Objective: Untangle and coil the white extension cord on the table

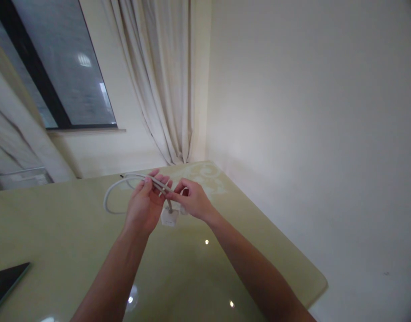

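A looped white cable [115,187] runs across both of my hands above the table. My left hand [148,201] is palm up, with its thumb pressed on the cable strands and its fingers curled beneath them. Beside it, my right hand [192,199] pinches the strands between thumb and forefinger. A white plug [169,216] hangs below the cable, between the two hands. Another white piece shows partly behind the right hand's fingers; its kind is hidden. The cable's loop extends to the left, past my left wrist.
The glossy pale green table [74,223] meets a white wall [309,134] on the right. At the lower left lies a dark flat object [6,284], cut off by the frame. Curtains [165,80] and a window [65,58] are behind the table.
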The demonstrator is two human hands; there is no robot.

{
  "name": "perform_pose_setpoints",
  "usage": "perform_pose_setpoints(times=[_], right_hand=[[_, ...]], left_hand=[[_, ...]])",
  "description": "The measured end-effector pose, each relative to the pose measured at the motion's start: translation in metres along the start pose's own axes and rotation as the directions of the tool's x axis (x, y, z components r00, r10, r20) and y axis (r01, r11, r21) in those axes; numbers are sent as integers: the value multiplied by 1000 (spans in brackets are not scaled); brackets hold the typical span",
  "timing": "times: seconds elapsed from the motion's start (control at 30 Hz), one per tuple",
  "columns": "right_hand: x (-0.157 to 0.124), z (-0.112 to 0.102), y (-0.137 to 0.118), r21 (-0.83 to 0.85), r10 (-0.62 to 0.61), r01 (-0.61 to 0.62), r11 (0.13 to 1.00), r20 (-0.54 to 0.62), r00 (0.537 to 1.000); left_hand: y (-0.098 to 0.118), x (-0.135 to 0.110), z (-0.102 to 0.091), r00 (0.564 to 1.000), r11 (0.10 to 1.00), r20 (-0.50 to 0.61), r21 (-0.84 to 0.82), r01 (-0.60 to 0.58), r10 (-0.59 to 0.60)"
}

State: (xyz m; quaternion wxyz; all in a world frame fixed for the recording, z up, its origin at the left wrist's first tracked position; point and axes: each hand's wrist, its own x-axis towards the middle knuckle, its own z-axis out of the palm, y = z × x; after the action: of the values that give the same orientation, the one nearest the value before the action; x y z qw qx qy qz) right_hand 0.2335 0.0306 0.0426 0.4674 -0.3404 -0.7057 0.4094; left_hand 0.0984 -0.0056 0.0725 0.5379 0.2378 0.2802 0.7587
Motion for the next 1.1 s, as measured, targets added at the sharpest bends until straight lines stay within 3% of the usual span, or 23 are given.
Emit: perform_pose_setpoints(times=[0.07, 0.17, 0.37, 0.47, 0.53, 0.57, 0.67, 0.77, 0.87, 1.0, 1.1], right_hand=[[1, 0, 1, 7, 13, -13, 1000, -58, 998], [1, 2, 1, 31, 38, -37, 999, -22, 999], [-8, -1, -14, -167, -63, 96, 981, 196, 979], [-15, -17, -30, -331, -43, 122, 936, 237, 970], [-23, -34, -40, -481, -41, 156, 863, 242, 969], [-28, -43, -44, -565, -33, 174, 807, 250, 968], [-47, -78, -51, -797, 31, 210, 566, 275, 961], [-70, -123, -54, -930, 66, 212, 302, 242, 968], [-95, -179, -57, -969, 5, 239, 59, 240, 971], [-133, -255, -65, -952, -123, 295, -81, 303, 945], [-159, -291, -68, -954, -187, 271, -129, 292, 938]], left_hand=[[2, 0, -1, 1000, 1000, 19, 4, -10, 10], [-2, -4, 4, 1000, 1000, 5, 16, 5, -5], [1, -7, 10, 999, 999, 23, 26, 44, -44], [25, 13, -8, 996, 985, -84, -173, 28, -43], [46, 31, -27, 963, 961, -238, -270, 58, -125], [55, 39, -38, 933, 947, -305, -307, 94, -192], [74, 55, -65, 906, 935, -340, -326, 139, -253], [78, 59, -81, 906, 931, -322, -323, 168, -275], [75, 58, -86, 912, 926, -278, -315, 209, -300], [72, 53, -86, 922, 913, -178, -293, 284, -344], [68, 48, -86, 935, 916, -107, -265, 301, -338]])
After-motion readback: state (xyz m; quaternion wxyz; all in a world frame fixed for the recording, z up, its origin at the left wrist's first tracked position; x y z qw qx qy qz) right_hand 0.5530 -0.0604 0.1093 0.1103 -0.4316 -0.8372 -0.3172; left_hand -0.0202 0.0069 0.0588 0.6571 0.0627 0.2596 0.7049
